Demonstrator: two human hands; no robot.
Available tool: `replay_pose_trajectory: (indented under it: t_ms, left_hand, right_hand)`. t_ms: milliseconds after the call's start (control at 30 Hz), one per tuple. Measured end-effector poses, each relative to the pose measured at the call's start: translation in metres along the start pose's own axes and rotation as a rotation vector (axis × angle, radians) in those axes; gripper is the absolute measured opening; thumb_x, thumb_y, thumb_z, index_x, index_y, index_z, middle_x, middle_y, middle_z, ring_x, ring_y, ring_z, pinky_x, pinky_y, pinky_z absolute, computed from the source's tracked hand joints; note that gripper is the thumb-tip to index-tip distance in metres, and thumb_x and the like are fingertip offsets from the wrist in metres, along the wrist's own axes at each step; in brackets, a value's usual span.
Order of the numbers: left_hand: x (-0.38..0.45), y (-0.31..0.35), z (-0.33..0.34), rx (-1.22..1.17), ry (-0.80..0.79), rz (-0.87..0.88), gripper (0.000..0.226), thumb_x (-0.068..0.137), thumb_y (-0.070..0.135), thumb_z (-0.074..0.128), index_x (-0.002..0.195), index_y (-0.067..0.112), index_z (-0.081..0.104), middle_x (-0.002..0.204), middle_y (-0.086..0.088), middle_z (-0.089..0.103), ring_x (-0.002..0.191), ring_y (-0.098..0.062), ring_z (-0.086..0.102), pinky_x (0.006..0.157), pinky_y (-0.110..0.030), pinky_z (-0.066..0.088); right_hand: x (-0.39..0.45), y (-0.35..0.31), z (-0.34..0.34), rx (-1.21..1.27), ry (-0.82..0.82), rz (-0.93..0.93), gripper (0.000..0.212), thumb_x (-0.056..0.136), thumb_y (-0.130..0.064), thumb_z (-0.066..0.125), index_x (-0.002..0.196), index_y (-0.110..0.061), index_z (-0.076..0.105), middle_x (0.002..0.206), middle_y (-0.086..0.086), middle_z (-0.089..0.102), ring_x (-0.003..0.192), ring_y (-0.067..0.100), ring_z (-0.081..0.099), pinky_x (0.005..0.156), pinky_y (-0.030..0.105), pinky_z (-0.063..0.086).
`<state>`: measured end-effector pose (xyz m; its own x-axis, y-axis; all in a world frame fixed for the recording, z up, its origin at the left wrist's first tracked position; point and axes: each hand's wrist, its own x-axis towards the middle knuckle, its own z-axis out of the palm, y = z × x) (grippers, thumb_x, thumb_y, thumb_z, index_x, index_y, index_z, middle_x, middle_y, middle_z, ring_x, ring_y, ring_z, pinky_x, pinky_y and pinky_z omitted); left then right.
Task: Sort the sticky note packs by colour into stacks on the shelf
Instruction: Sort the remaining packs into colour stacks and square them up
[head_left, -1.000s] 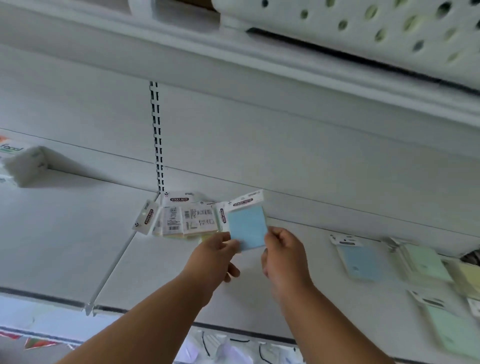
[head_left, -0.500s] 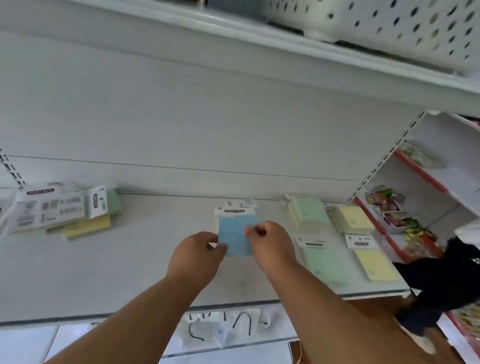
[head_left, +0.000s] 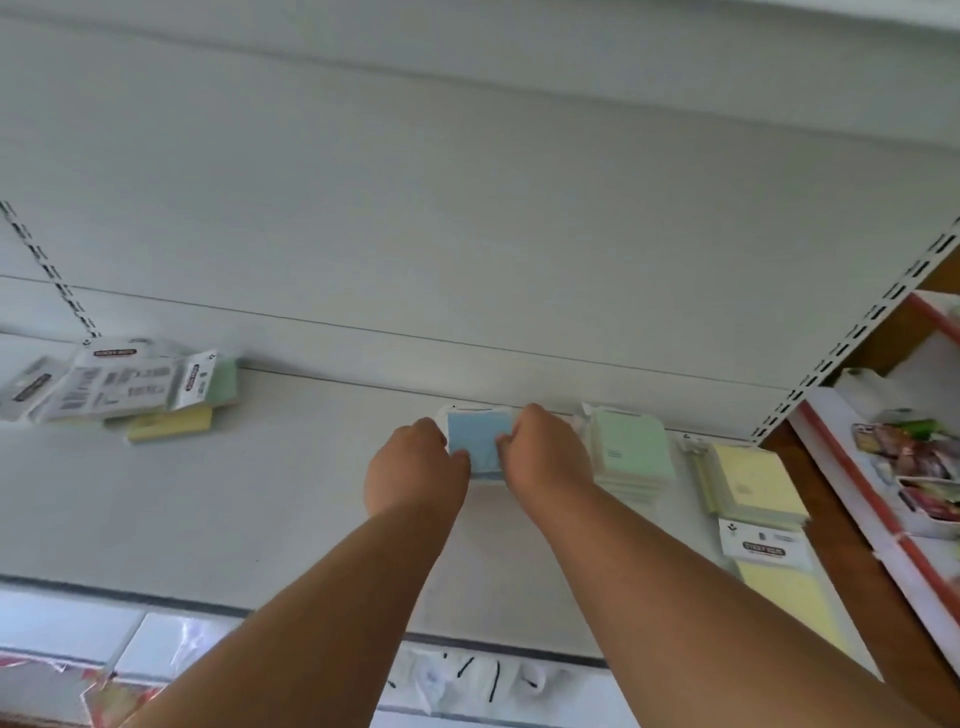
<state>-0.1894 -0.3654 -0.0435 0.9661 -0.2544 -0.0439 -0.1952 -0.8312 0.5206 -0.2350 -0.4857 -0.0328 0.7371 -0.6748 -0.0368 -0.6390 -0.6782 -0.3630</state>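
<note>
A blue sticky note pack (head_left: 477, 435) lies against the back of the white shelf (head_left: 291, 493), on top of what looks like more blue packs. My left hand (head_left: 413, 470) grips its left edge and my right hand (head_left: 545, 457) grips its right edge. Right of it stands a green stack (head_left: 631, 457), then a yellow stack (head_left: 753, 486). A single yellow pack (head_left: 774, 582) with a white header card lies nearer the front edge. At the far left sits an unsorted heap of packs (head_left: 119, 387), green and yellow among them.
A slotted upright (head_left: 852, 343) bounds the shelf on the right; beyond it is a red-edged shelf with coloured packets (head_left: 914, 457). Another slotted upright (head_left: 52, 270) runs up the back panel at left. White wrapped goods (head_left: 467, 680) lie below the front edge.
Both hands carried the blue pack from the left heap rightwards and then forward to the back of the shelf, beside the green stack. The view swung right with them.
</note>
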Motion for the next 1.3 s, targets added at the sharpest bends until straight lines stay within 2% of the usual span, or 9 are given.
replay_pose_trajectory:
  t_ms: [233, 467, 600, 700, 867, 1000, 1100, 1200, 1300]
  left_hand:
    - [-0.019, -0.028, -0.018, -0.118, 0.026, -0.057, 0.031, 0.087, 0.044, 0.056, 0.113, 0.026, 0.059, 0.107, 0.005, 0.064, 0.093, -0.017, 0.062, 0.074, -0.027, 0.046]
    - [-0.012, -0.128, -0.088, -0.133, 0.085, -0.151, 0.022, 0.087, 0.035, 0.055, 0.106, 0.028, 0.063, 0.100, 0.006, 0.066, 0.088, -0.017, 0.060, 0.072, -0.026, 0.044]
    - [0.030, -0.192, -0.136, -0.194, 0.113, -0.208, 0.020, 0.086, 0.029, 0.054, 0.103, 0.025, 0.063, 0.099, 0.006, 0.066, 0.085, -0.017, 0.059, 0.069, -0.026, 0.042]
    - [0.058, -0.240, -0.166, -0.229, 0.116, -0.238, 0.023, 0.085, 0.024, 0.054, 0.106, 0.023, 0.061, 0.100, 0.007, 0.065, 0.082, -0.015, 0.056, 0.067, -0.026, 0.040]
    - [0.090, -0.297, -0.202, -0.232, 0.046, -0.149, 0.030, 0.087, 0.025, 0.056, 0.117, 0.023, 0.060, 0.111, 0.009, 0.064, 0.088, -0.010, 0.054, 0.076, -0.024, 0.042]
    - [0.101, -0.318, -0.208, -0.413, -0.125, -0.169, 0.035, 0.084, 0.024, 0.056, 0.119, 0.025, 0.057, 0.112, 0.009, 0.062, 0.090, -0.017, 0.065, 0.084, -0.037, 0.055]
    - [0.102, -0.324, -0.206, -0.304, -0.070, -0.066, 0.050, 0.084, 0.024, 0.061, 0.132, 0.032, 0.045, 0.128, 0.003, 0.050, 0.088, -0.016, 0.058, 0.084, -0.037, 0.055]
    - [0.103, -0.325, -0.214, -0.228, 0.014, 0.090, 0.071, 0.084, 0.023, 0.066, 0.142, 0.043, 0.029, 0.139, 0.000, 0.035, 0.085, -0.017, 0.061, 0.081, -0.034, 0.055]
    - [0.109, -0.322, -0.222, -0.100, 0.091, 0.286, 0.049, 0.085, 0.027, 0.067, 0.131, 0.036, 0.052, 0.132, 0.002, 0.047, 0.093, -0.019, 0.063, 0.084, -0.033, 0.053]
  right_hand:
    - [-0.021, -0.032, -0.004, 0.089, 0.080, -0.171, 0.017, 0.092, -0.028, 0.050, 0.102, -0.016, 0.056, 0.102, 0.003, 0.063, 0.090, 0.025, 0.059, 0.066, 0.029, 0.039]
    - [-0.045, -0.130, 0.024, 0.182, 0.011, -0.372, 0.012, 0.088, -0.033, 0.054, 0.094, -0.023, 0.058, 0.093, -0.004, 0.064, 0.083, 0.019, 0.058, 0.066, 0.027, 0.038]
    - [-0.052, -0.214, 0.055, 0.171, -0.015, -0.501, 0.015, 0.089, -0.032, 0.057, 0.099, -0.022, 0.058, 0.101, -0.003, 0.061, 0.087, 0.019, 0.059, 0.071, 0.030, 0.047]
    - [-0.054, -0.282, 0.087, 0.087, -0.076, -0.590, 0.028, 0.088, -0.031, 0.059, 0.114, -0.021, 0.057, 0.119, 0.000, 0.056, 0.098, 0.024, 0.059, 0.077, 0.033, 0.049]
    - [-0.043, -0.346, 0.131, -0.189, -0.169, -0.594, 0.050, 0.087, -0.036, 0.057, 0.133, -0.020, 0.044, 0.138, -0.001, 0.045, 0.108, 0.028, 0.058, 0.081, 0.039, 0.051]
    - [-0.041, -0.346, 0.139, -0.304, -0.092, -0.624, 0.029, 0.093, -0.032, 0.049, 0.120, -0.019, 0.049, 0.124, 0.002, 0.051, 0.097, 0.032, 0.061, 0.069, 0.036, 0.046]
    - [-0.039, -0.342, 0.131, -0.272, 0.037, -0.656, 0.020, 0.097, -0.030, 0.043, 0.110, -0.019, 0.053, 0.115, 0.000, 0.058, 0.091, 0.033, 0.062, 0.067, 0.036, 0.048]
    - [-0.045, -0.336, 0.125, -0.228, 0.151, -0.682, 0.025, 0.099, -0.032, 0.042, 0.114, -0.020, 0.057, 0.113, 0.000, 0.062, 0.087, 0.034, 0.064, 0.063, 0.036, 0.047]
    - [-0.063, -0.335, 0.122, -0.185, 0.230, -0.788, 0.022, 0.088, -0.020, 0.061, 0.109, -0.018, 0.065, 0.105, 0.000, 0.067, 0.070, 0.034, 0.066, 0.052, 0.034, 0.048]
